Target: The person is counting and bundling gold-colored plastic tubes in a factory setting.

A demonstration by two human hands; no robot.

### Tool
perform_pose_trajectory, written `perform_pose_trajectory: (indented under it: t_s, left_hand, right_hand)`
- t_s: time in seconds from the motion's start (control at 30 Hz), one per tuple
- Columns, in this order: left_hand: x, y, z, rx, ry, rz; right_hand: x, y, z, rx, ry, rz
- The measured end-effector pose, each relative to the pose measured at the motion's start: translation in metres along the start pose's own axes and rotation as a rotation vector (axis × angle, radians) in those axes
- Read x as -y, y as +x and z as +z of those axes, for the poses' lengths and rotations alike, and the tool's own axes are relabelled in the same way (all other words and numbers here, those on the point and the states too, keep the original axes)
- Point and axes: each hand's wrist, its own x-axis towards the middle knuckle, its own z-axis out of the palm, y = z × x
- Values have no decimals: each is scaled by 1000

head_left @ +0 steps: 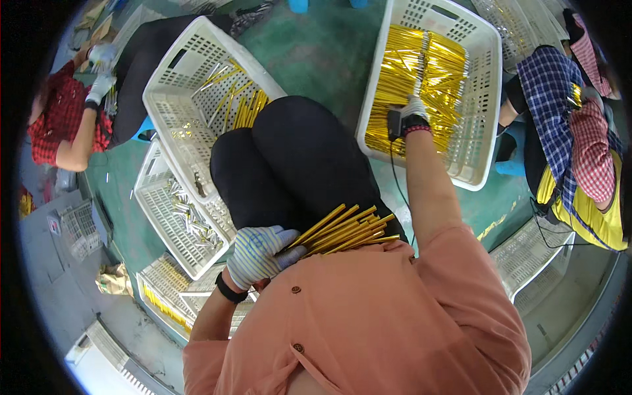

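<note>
My left hand point(258, 255), in a striped knit glove, is closed around the ends of a bundle of thin gold tubes point(345, 232). The bundle rests across my lap against my shirt, its far ends fanned out to the right. My right hand point(415, 110), gloved and with a black device strapped at the wrist, reaches into a white crate point(484, 99) at the far right. It touches the heap of gold tubes point(441, 72) inside. The fingers there are small and partly hidden, so their grip cannot be made out.
A white crate point(164, 79) holding scattered gold tubes leans by my knees. Below it, another crate point(148, 191) holds short silvery pieces. A black cable point(398, 181) hangs from my right wrist. Co-workers sit at left point(72, 125) and right point(566, 112).
</note>
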Motion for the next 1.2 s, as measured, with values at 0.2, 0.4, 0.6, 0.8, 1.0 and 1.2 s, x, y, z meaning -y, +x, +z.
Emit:
perform_pose_trajectory:
  t_s: [0.2, 0.4, 0.6, 0.8, 1.0, 1.2]
  left_hand:
    - [-1, 6, 1, 51, 33, -31]
    - [-18, -6, -5, 96, 115, -220]
    - [-9, 13, 0, 87, 78, -72]
    - [-10, 11, -3, 120, 95, -120]
    - [-16, 9, -5, 113, 59, -139]
    - [-19, 16, -5, 133, 52, -128]
  right_hand:
    - [-28, 3, 14, 402, -77, -112]
    - [273, -159, 37, 308, -915, -76]
    - [274, -179, -82, 54, -1349, 60]
    - [250, -137, -93, 103, -1356, 52]
    - [230, -144, -82, 88, -1328, -102]
    - [234, -144, -72, 116, -1412, -99]
